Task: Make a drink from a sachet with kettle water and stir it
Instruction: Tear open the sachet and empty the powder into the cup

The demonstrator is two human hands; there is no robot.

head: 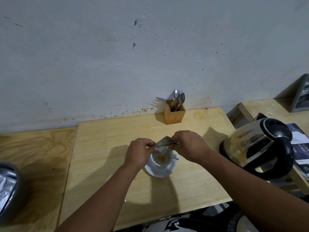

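A small grey sachet point(164, 143) is held tilted over a white cup point(167, 162), pinched between my left hand point(139, 153) and my right hand point(189, 145). Orange-brown powder lies in the bottom of the cup. The cup stands on a white saucer point(153, 172) on the wooden table point(103, 148). A glass kettle point(257, 146) with a black handle and lid sits at the right, close to my right forearm. Spoons point(178, 97) stand in a wooden holder point(173, 114) against the wall.
A fork sticks out of the holder to the left. A metal bin with a foil liner point(7, 186) is at the far left edge. Leaflets point(301, 144) lie behind the kettle and a framed picture point(301, 96) leans at the right.
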